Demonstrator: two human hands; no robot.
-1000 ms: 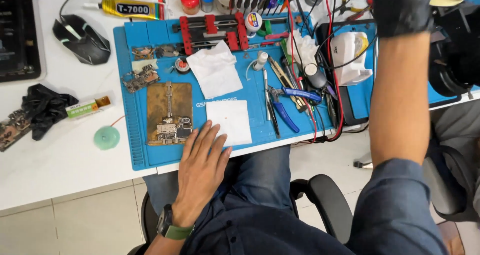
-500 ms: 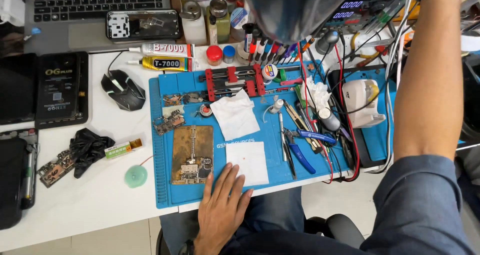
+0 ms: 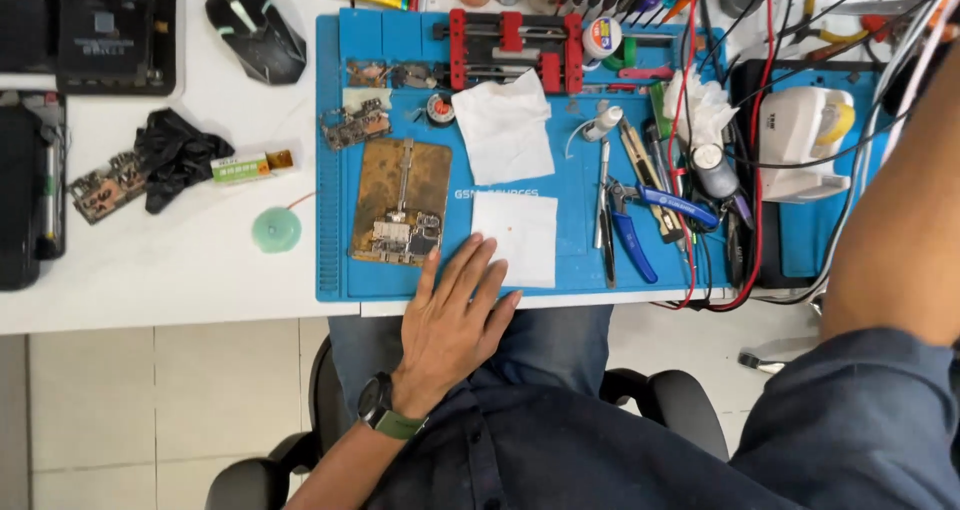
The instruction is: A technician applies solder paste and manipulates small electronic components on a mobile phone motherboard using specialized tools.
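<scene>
The left hand [image 3: 455, 320] is lying flat with fingers spread on the blue mat's [image 3: 570, 185] front edge, gripping nothing, fingertips touching the white paper square [image 3: 520, 235]; a circuit board holder [image 3: 398, 202] is sitting just beside. The right forearm is reaching up off-frame, so can't tell its grip.

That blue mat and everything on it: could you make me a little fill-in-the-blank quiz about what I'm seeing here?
1. The left hand lies flat at the near edge of the ___ mat.
2. Its fingertips touch a square sheet of ___ paper.
3. The black computer mouse sits off the mat, to its ___.
4. The pliers on the mat have ___ handles.

Missing words: blue; white; left; blue
</scene>
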